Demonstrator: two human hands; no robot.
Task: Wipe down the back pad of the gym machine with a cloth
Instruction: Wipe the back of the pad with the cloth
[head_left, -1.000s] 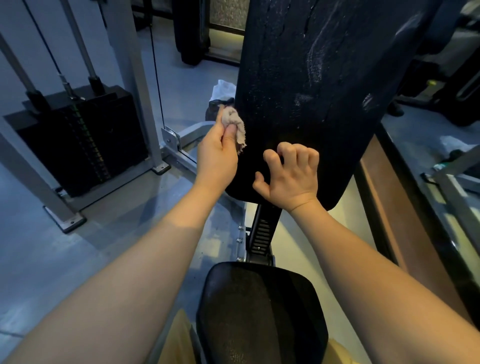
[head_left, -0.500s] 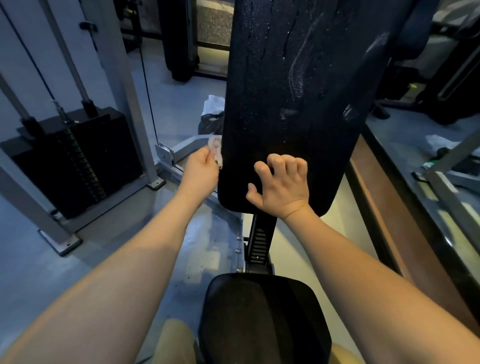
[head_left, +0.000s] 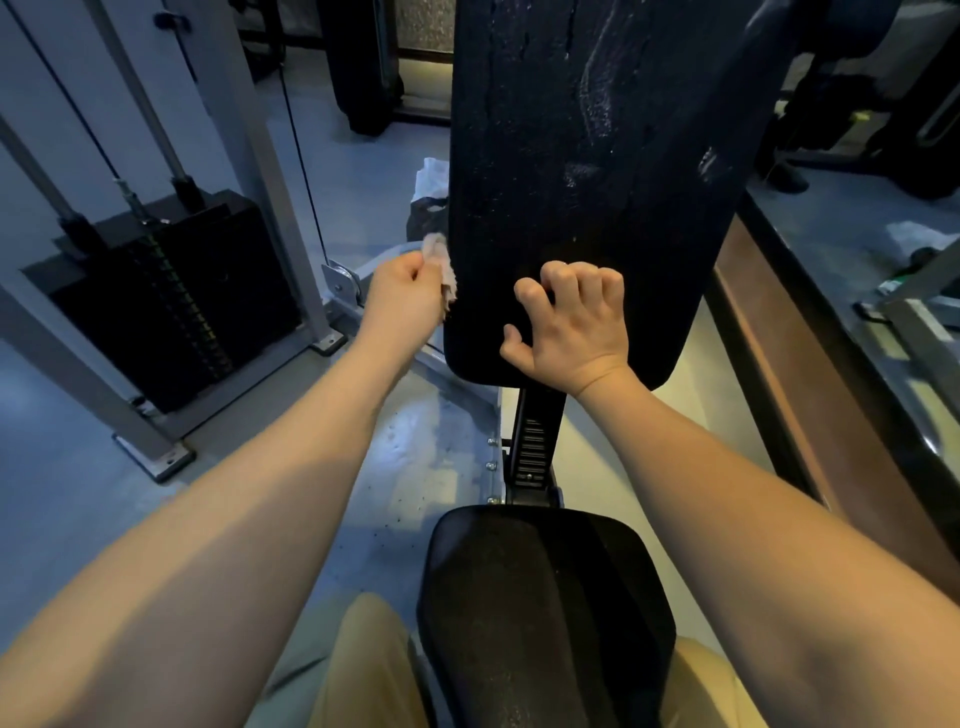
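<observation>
The tall black back pad (head_left: 587, 171) rises ahead of me, its cracked surface streaked with wet marks. My left hand (head_left: 402, 299) grips a small bunched pinkish cloth (head_left: 441, 262) against the pad's left edge, low down. My right hand (head_left: 569, 325) rests on the pad's lower front with curled fingertips pressing the surface, holding nothing. Below the pad a black adjuster post (head_left: 535, 441) runs down to the black seat pad (head_left: 545, 613).
A black weight stack (head_left: 171, 306) in a grey frame with cables stands at the left. A white rag on a dark bag (head_left: 431, 197) lies on the floor behind the pad. A brown ledge (head_left: 810, 384) and other machines run along the right.
My left hand with the cloth slid down the pad's left edge and turned its knuckles up. My right hand stayed on the lower pad. The camera shifted slightly.
</observation>
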